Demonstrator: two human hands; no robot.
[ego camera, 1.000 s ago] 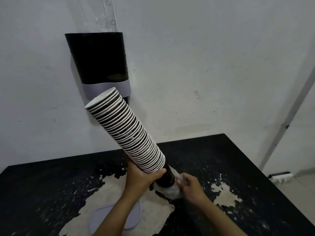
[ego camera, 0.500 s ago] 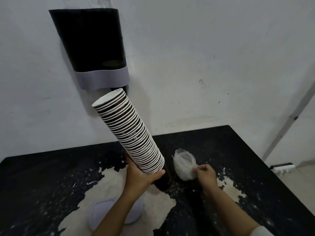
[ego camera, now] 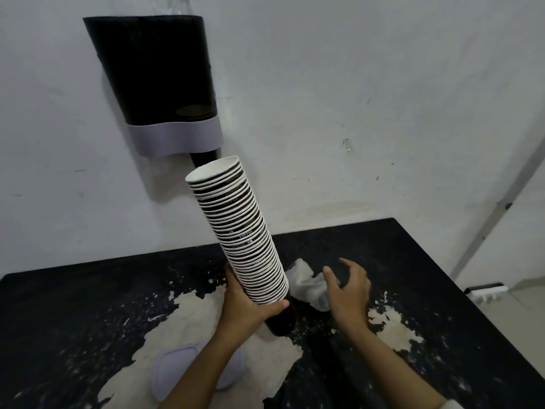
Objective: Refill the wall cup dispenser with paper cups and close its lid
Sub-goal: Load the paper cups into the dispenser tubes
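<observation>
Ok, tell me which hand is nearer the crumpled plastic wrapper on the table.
Right. The right hand hovers open just beside the wrapper, apart from it; the left hand grips the cup stack on the wrapper's far side.

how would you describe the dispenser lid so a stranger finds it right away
Start at the black table with big pale patches of flaked paint. On the patch nearest the camera, under the left forearm, lies the lid: a flat, rounded, pale lavender-grey piece, smooth where the crumpled white plastic wrapper is not.

Stack of nested paper cups point(ego camera: 240, 231): white rims, dark brown sides, open ends up, tilted leftward above the table. Wall cup dispenser point(ego camera: 159, 78): black tube with grey lower band, one cup base protruding beneath. Grey lid point(ego camera: 177, 370): lying flat on the tabletop, detached.
</observation>
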